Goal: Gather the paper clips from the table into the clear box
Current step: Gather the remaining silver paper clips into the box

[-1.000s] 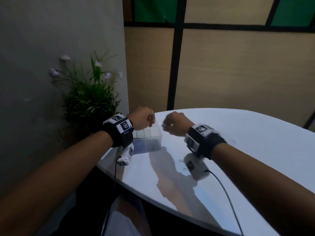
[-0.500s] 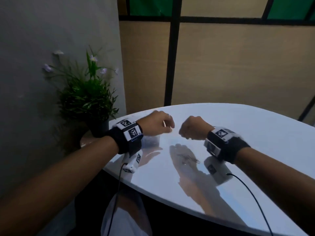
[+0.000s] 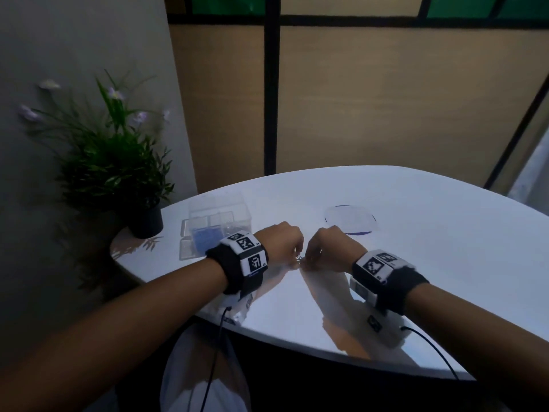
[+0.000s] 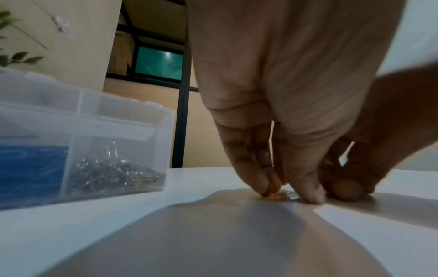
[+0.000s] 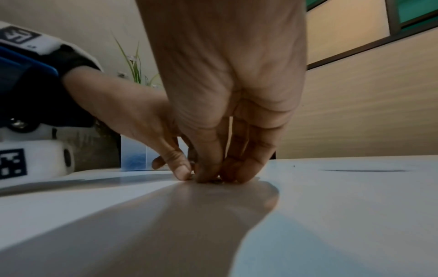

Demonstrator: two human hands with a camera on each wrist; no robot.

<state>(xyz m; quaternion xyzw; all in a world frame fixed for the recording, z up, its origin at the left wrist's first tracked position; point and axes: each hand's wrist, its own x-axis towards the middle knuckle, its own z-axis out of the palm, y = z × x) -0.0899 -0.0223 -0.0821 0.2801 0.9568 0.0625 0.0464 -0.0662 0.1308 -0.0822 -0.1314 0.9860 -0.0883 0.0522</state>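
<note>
A small heap of metal paper clips (image 3: 299, 259) lies on the white table (image 3: 416, 263), between my two hands. My left hand (image 3: 292, 253) reaches down with curled fingers and pinches the paper clips (image 4: 288, 193) against the tabletop. My right hand (image 3: 310, 257) meets it from the right, its fingertips (image 5: 208, 176) bunched together on the same heap. The clear box (image 3: 218, 215) stands open behind and to the left of my left wrist. One compartment holds many silver clips (image 4: 113, 173), and another holds something blue (image 4: 31, 168).
A potted plant (image 3: 147, 223) stands at the table's left corner, beside the box. A flat round clear disc with a dark rim (image 3: 350, 218) lies behind my right hand. The table's curved front edge (image 3: 297, 346) runs just under my wrists.
Both hands left the box, came nearer and dropped to the table, where they now close on the clips. The head view has tipped down, so the box now sits further back.
</note>
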